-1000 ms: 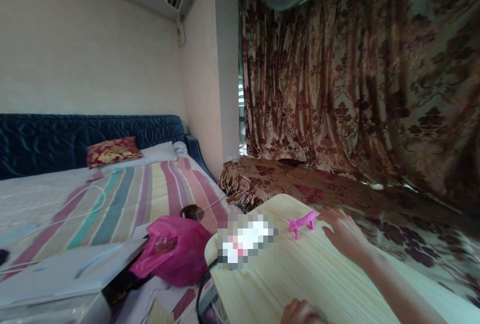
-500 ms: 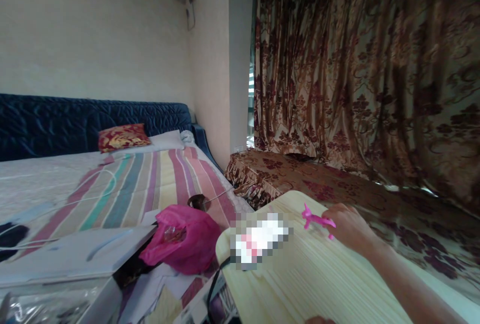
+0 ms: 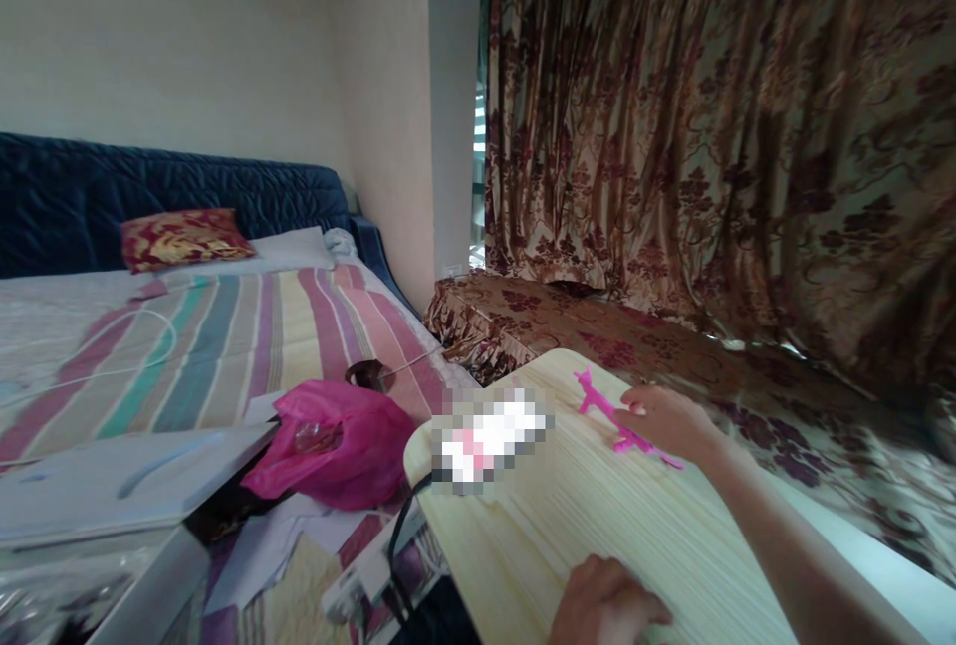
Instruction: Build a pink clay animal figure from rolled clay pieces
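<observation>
A small pink toy animal (image 3: 613,414) with pointed ears, legs and a tail is on the pale wood-grain tabletop (image 3: 634,516), near its far right edge. Beside the toy's body is my right hand (image 3: 668,421), fingers stretched and fingertips close to its back; whether they touch it I cannot make out. At the bottom of the view my left hand (image 3: 604,600) rests low over the near part of the tabletop, thumb apart from the fingers and nothing in it.
A blurred-out phone-like device (image 3: 489,436) with a black cable lies at the tabletop's left corner. Left of it are a pink plastic bag (image 3: 336,446), a white power strip (image 3: 373,570) and papers on a striped bed (image 3: 299,326). Patterned curtains (image 3: 672,127) hang behind.
The view has tipped down and turned slightly right. My left hand has come further into view. The pink toy shows more of its length, and my right hand's fingers are straighter.
</observation>
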`<state>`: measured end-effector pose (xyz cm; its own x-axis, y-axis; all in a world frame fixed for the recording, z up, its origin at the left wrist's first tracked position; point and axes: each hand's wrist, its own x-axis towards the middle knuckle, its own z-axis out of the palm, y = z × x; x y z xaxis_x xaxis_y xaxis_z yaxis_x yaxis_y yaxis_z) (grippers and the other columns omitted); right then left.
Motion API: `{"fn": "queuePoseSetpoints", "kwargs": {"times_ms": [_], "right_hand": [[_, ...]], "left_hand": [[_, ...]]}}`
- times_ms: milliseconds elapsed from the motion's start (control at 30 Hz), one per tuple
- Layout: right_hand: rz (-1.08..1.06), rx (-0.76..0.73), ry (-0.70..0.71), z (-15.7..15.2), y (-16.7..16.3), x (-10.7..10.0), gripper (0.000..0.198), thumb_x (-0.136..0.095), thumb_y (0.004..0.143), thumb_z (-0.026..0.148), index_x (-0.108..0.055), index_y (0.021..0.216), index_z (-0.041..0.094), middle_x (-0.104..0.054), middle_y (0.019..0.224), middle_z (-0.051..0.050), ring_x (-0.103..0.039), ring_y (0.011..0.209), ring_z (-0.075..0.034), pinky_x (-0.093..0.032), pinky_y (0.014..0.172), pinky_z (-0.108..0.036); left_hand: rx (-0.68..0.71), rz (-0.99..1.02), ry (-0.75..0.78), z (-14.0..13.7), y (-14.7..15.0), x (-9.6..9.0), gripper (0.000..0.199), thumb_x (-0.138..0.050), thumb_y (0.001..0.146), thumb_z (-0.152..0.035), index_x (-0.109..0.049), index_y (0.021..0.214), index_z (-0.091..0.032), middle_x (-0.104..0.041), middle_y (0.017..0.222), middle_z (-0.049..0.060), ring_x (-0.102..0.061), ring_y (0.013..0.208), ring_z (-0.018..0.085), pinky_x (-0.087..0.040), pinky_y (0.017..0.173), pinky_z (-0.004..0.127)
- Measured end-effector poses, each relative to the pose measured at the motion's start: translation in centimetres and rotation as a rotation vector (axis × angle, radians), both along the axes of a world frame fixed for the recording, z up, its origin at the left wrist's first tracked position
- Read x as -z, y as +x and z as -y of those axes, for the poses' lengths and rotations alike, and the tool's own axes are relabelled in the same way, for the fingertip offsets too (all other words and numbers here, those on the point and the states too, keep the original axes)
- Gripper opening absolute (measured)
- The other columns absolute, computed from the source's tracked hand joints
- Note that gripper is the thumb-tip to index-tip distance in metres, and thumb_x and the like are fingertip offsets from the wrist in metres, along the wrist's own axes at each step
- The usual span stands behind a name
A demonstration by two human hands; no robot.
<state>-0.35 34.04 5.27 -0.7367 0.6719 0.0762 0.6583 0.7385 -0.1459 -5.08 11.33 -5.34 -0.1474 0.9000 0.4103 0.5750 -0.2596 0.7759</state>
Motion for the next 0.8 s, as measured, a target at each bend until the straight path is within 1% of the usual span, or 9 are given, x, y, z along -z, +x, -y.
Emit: {"fn": "queuePoseSetpoints", "kwargs": {"times_ms": [100,133,233,300,400,500,633,700,800], "right_hand": [[-0.126,-0.042,-0.027,-0.7,3.5,-0.3,0.03,-0.044,0.086,0.041,-0.067,0.097,0.025,-0.07,0.1,-0.004,-0.063,0.095,-0.022,-0.045,0.084,-0.033],[-0.158,-0.054,-0.042,-1.0,4.7,-0.1,0.031,-0.044,0.085,0.04,-0.067,0.097,0.024,-0.07,0.102,-0.004,-0.063,0.097,-0.022,-0.045,0.086,-0.032],[-0.241,-0.075,-0.085,-1.4,7.1,1.8,0.029,-0.049,0.081,0.036,-0.066,0.1,0.021,-0.069,0.105,-0.006,-0.061,0.1,-0.022,-0.045,0.088,-0.032],[-0.291,-0.077,-0.107,-1.4,7.5,3.6,0.033,-0.054,0.077,0.035,-0.063,0.105,0.019,-0.067,0.108,-0.008,-0.06,0.102,-0.023,-0.045,0.089,-0.034],[-0.365,-0.079,-0.135,-1.2,6.7,5.8,0.042,-0.056,0.075,0.033,-0.056,0.113,0.017,-0.064,0.111,-0.009,-0.058,0.104,-0.023,-0.044,0.09,-0.035],[-0.428,-0.078,-0.162,-0.9,5.7,6.9,0.043,-0.057,0.075,0.031,-0.052,0.116,0.019,-0.064,0.109,-0.008,-0.058,0.102,-0.023,-0.044,0.088,-0.036],[-0.488,-0.062,-0.207,-1.0,5.3,7.1,0.037,-0.054,0.078,0.029,-0.052,0.114,0.021,-0.067,0.099,-0.007,-0.061,0.092,-0.023,-0.045,0.081,-0.037],[-0.509,-0.067,-0.239,-1.0,5.2,6.8,0.03,-0.053,0.078,0.027,-0.055,0.108,0.022,-0.067,0.096,-0.006,-0.062,0.089,-0.022,-0.046,0.08,-0.036],[-0.532,-0.09,-0.294,-0.9,5.0,6.3,0.02,-0.052,0.079,0.025,-0.06,0.098,0.024,-0.068,0.093,-0.004,-0.062,0.088,-0.021,-0.046,0.08,-0.033]], "left_hand": [[-0.084,-0.04,0.033,-0.4,-0.6,-1.9,0.019,-0.066,0.069,-0.018,-0.067,0.087,-0.019,-0.065,0.084,0.007,-0.058,0.084,0.021,-0.045,0.078,0.033],[-0.092,-0.063,0.009,-0.8,-0.9,-2.8,0.02,-0.062,0.07,-0.014,-0.065,0.089,-0.019,-0.064,0.087,0.007,-0.057,0.087,0.021,-0.044,0.079,0.032],[-0.242,-0.134,-0.05,-2.9,-2.1,-5.1,0.015,-0.054,0.078,-0.015,-0.063,0.088,-0.021,-0.063,0.089,0.004,-0.054,0.089,0.02,-0.041,0.082,0.033],[-0.298,-0.236,-0.074,-5.0,-2.9,-5.8,0.012,-0.054,0.078,-0.016,-0.063,0.084,-0.022,-0.063,0.086,0.003,-0.054,0.086,0.02,-0.041,0.079,0.032],[-0.353,-0.31,-0.092,-8.3,-3.9,-5.4,0.011,-0.055,0.076,-0.017,-0.064,0.079,-0.021,-0.063,0.083,0.003,-0.055,0.084,0.02,-0.04,0.076,0.032],[-0.377,-0.33,-0.104,-10.3,-4.4,-4.3,0.009,-0.057,0.075,-0.018,-0.065,0.079,-0.021,-0.063,0.08,0.004,-0.055,0.081,0.021,-0.039,0.075,0.034],[-0.389,-0.336,-0.104,-11.2,-4.4,-3.5,0.014,-0.061,0.074,-0.022,-0.065,0.088,-0.023,-0.064,0.083,0.003,-0.055,0.085,0.022,-0.038,0.078,0.034],[-0.392,-0.328,-0.1,-11.5,-4.4,-3.4,0.017,-0.062,0.074,-0.024,-0.064,0.09,-0.024,-0.063,0.084,0.003,-0.055,0.087,0.022,-0.038,0.079,0.034],[-0.387,-0.309,-0.091,-12.2,-4.5,-3.3,0.015,-0.063,0.074,-0.027,-0.063,0.089,-0.024,-0.062,0.086,0.003,-0.055,0.088,0.021,-0.039,0.078,0.033]]}}
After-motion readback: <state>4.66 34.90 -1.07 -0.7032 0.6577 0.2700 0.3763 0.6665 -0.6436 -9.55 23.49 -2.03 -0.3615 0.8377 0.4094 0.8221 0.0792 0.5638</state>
